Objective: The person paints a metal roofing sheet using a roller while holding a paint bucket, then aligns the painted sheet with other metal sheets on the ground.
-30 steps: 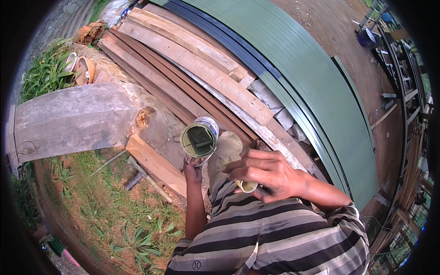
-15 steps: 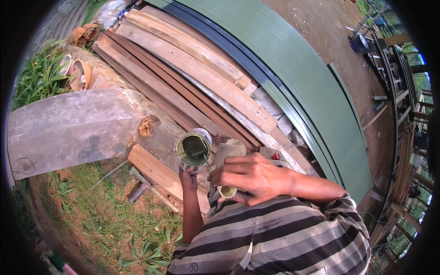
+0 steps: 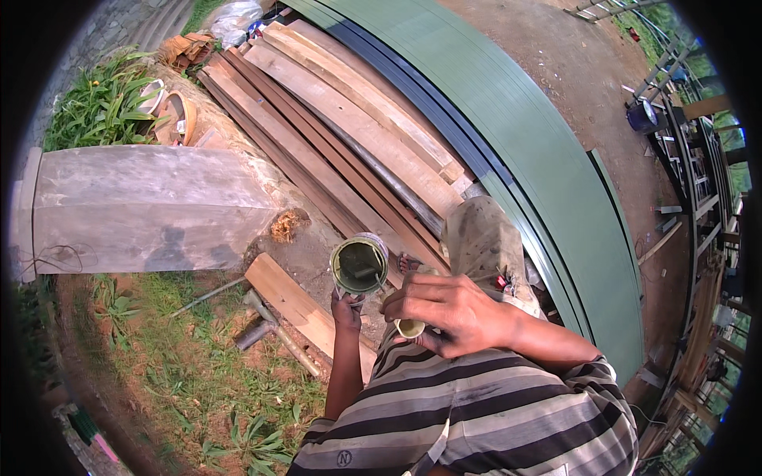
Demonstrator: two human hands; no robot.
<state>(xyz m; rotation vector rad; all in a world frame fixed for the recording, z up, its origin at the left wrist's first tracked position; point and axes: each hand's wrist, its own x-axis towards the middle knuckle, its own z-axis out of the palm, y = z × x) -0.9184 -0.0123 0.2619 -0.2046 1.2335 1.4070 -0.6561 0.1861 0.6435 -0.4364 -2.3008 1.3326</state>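
I have the left hand (image 3: 348, 310) gripping the paint can (image 3: 338, 258) from its near side, ahead-left of the right hand (image 3: 456, 313), closed around a pale, hollow-ended cylinder (image 3: 409, 327).

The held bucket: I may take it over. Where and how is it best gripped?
Probably grip the held bucket around its outer wall from the far side: the left hand occupies the near side, and the round mouth is open, with dark contents inside.

Paint-smeared bucket (image 3: 337, 270), smooth glossy green sheets (image 3: 548, 159), rough matt wooden planks (image 3: 353, 127), cloth shirt (image 3: 508, 397)
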